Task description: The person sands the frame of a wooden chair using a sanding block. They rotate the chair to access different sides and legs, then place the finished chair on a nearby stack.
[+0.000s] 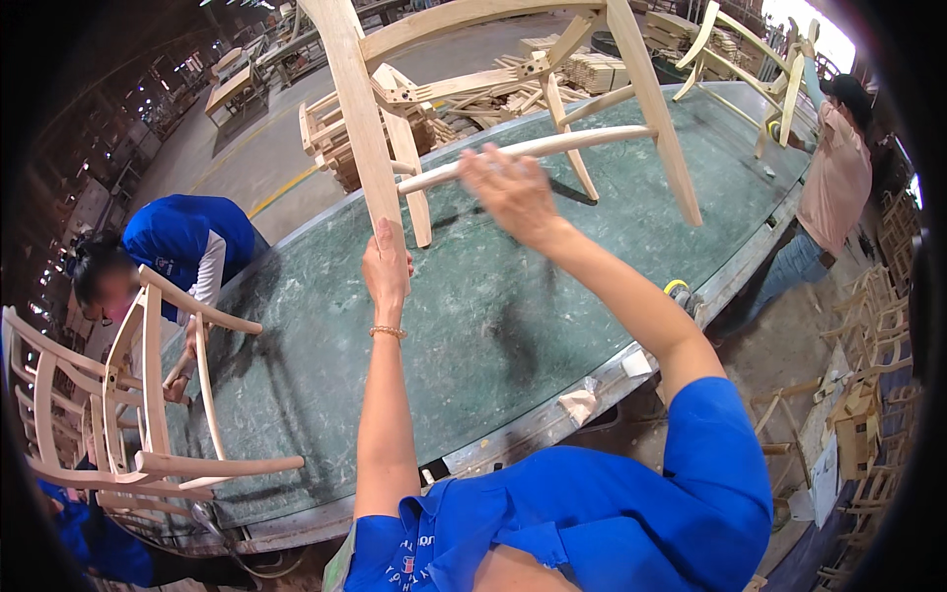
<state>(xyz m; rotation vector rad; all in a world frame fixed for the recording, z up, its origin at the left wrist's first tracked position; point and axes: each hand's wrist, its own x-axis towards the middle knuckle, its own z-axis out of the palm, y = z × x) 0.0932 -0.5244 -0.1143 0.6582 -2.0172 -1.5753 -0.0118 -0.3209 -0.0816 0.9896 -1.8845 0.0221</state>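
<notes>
A bare wooden chair frame [360,109] is held up, tilted, over the green tabletop [464,335]. My left hand [387,264] is closed around the lower end of its near left leg. My right hand [513,197], slightly blurred, has its fingers stretched out and holds nothing. It overlaps the round rung [592,140] joining two legs; whether palm or fingers touch that rung I cannot tell. Dark screw heads show on the corner brace [534,66] under the seat rails.
On the left, a co-worker in blue [187,237] bends over another chair frame [153,365]. At the far right a person [834,187] handles a third frame [750,69]. Stacked wood pieces [340,138] lie beyond the table. A crumpled scrap [580,403] rests on its near edge.
</notes>
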